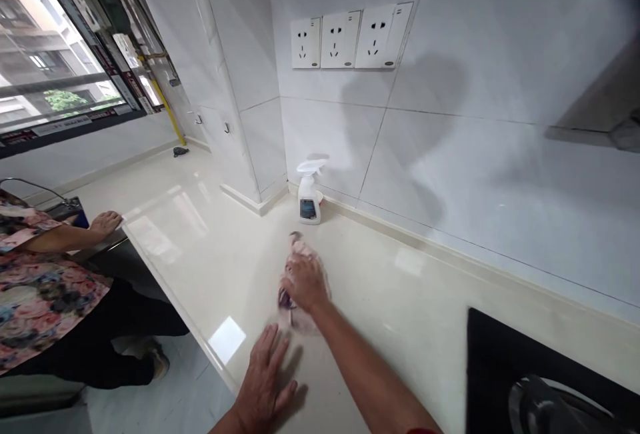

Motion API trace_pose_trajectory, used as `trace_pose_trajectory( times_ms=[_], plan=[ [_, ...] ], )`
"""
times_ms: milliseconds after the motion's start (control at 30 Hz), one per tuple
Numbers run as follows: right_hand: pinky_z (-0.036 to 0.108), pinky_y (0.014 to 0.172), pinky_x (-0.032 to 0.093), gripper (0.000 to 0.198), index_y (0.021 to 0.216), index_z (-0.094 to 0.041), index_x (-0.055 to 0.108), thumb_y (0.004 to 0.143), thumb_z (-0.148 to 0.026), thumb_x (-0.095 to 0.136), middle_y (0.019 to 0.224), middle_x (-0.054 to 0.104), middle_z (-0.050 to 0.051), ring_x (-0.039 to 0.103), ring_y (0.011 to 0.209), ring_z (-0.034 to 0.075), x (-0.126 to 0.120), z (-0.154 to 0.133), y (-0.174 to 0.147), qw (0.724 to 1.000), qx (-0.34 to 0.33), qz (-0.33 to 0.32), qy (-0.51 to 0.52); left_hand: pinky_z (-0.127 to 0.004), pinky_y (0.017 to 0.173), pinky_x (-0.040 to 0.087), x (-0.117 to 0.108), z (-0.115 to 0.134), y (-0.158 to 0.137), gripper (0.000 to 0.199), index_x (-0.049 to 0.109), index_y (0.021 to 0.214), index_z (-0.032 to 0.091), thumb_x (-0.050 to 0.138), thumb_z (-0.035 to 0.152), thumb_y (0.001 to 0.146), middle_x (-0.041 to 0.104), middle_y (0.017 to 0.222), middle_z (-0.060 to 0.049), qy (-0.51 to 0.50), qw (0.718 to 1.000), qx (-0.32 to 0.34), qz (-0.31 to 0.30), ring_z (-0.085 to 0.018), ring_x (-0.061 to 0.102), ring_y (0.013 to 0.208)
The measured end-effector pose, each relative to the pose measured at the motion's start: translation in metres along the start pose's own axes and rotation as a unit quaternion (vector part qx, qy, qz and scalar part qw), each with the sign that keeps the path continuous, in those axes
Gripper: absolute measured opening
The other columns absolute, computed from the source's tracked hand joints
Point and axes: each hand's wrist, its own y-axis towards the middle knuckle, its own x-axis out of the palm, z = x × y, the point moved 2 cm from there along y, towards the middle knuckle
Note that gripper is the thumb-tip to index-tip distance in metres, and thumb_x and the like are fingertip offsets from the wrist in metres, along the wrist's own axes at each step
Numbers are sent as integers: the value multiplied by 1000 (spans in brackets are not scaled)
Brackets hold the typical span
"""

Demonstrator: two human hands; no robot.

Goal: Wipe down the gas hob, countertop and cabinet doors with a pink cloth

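Note:
A pinkish cloth with a dark purple patch lies bunched on the cream countertop. Closed over it and pressing it against the surface is my right hand, slightly smeared by motion. Nearer the front edge, my left hand rests on the counter with its fingers stretched out and nothing in them. A white spray bottle with a dark label stands upright in the wall corner, just beyond the cloth.
A black cooktop lies at the lower right. Three wall sockets sit above the counter. At the left, a person in a floral top rests a hand on the counter edge, near a sink faucet. A yellow pipe runs down the far wall.

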Motion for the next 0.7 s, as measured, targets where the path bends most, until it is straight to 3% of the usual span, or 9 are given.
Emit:
trace_pose_trajectory(
  times_ms=[133, 233, 300, 367, 400, 467, 533, 600, 700],
  plan=[
    [42, 122, 10, 42, 128, -28, 59, 90, -47, 59, 139, 55, 3, 41, 133, 20, 7, -49, -69, 990, -131, -22, 57, -59, 109, 44, -3, -1, -2, 68, 25, 155, 26, 42, 54, 96, 17, 164, -14, -13, 1000, -8, 27, -37, 25, 150],
    [43, 122, 11, 46, 131, -27, 57, 91, -49, 57, 138, 55, 5, 41, 134, 20, -5, -25, -106, 985, -150, 1, 81, -60, 107, 44, -2, -2, -1, 72, 25, 155, 25, 46, 56, 94, 19, 163, -16, -6, 1000, 2, 19, -39, 26, 148],
    [44, 120, 15, 47, 130, -25, 58, 90, -50, 57, 137, 56, 7, 41, 134, 21, -23, 20, -119, 996, -83, 9, 38, -59, 108, 43, -1, -1, 1, 69, 24, 155, 28, 47, 53, 95, 21, 163, -14, -8, 1000, 9, 7, -37, 26, 148],
    [46, 118, 20, 44, 130, -25, 58, 92, -45, 55, 138, 56, 8, 41, 135, 23, -49, 78, -126, 999, 32, -2, -44, -58, 109, 42, 0, 0, 3, 67, 22, 155, 30, 48, 47, 96, 23, 162, -13, -22, 1000, 15, -2, -35, 26, 149],
    [45, 116, 23, 42, 130, -26, 59, 93, -45, 52, 138, 55, 7, 41, 135, 23, -64, 108, -128, 992, 96, -10, -86, -58, 110, 42, 0, 1, 4, 66, 22, 155, 29, 48, 44, 96, 25, 161, -13, -30, 999, 19, -2, -34, 26, 149],
    [52, 112, 25, 44, 130, -16, 59, 95, -41, 47, 139, 52, 17, 41, 134, 30, -95, 157, -134, 978, 175, 6, -115, -58, 110, 41, 1, 1, 5, 66, 22, 155, 28, 49, 40, 96, 27, 160, -14, -44, 999, 25, -2, -33, 25, 150],
    [56, 111, 25, 48, 134, -14, 57, 96, -41, 46, 143, 45, 21, 40, 134, 34, -116, 187, -141, 950, 270, 27, -152, -58, 110, 41, 1, 1, 5, 66, 24, 154, 28, 50, 40, 95, 29, 159, -14, -54, 998, 27, -6, -33, 25, 150],
    [56, 111, 26, 49, 136, -14, 56, 96, -40, 45, 146, 41, 22, 38, 135, 36, -122, 186, -151, 923, 339, 39, -178, -57, 110, 40, 2, 1, 5, 66, 24, 154, 28, 51, 41, 95, 30, 159, -14, -64, 998, 24, -15, -33, 25, 149],
    [54, 111, 27, 46, 134, -15, 58, 95, -36, 48, 145, 41, 21, 35, 137, 36, -99, 129, -170, 918, 349, 30, -186, -56, 113, 37, 3, 0, 5, 67, 23, 154, 29, 52, 41, 94, 31, 158, -14, -76, 996, 15, -37, -32, 25, 149]
  ],
)
